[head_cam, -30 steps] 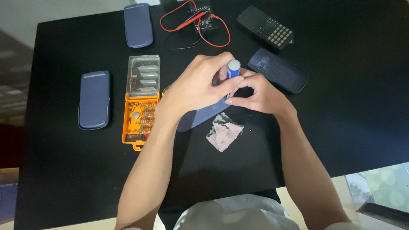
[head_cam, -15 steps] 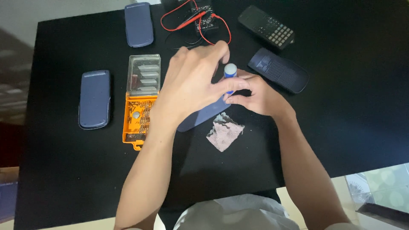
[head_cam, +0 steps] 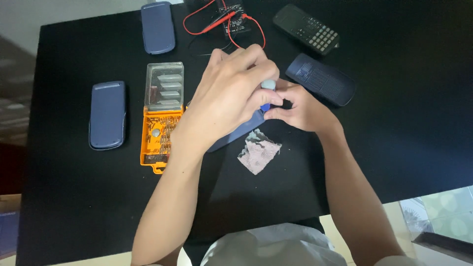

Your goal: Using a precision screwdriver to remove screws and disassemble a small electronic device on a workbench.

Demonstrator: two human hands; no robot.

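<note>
Lying leftmost is a blue case [head_cam: 107,115], then an orange bit box [head_cam: 160,129]. His left hand [head_cam: 231,98] pinches a screwdriver [head_cam: 267,88] upright over the blue device [head_cam: 236,133]; right hand [head_cam: 298,106] curls shut, steadying its tip. Best kept vertical, pressed lightly.

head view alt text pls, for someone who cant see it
Seen from above, a left hand and a right hand meet around a small blue screwdriver over a dark blue device on a black table. An orange bit case, a crumpled cloth and a calculator lie nearby.
</note>
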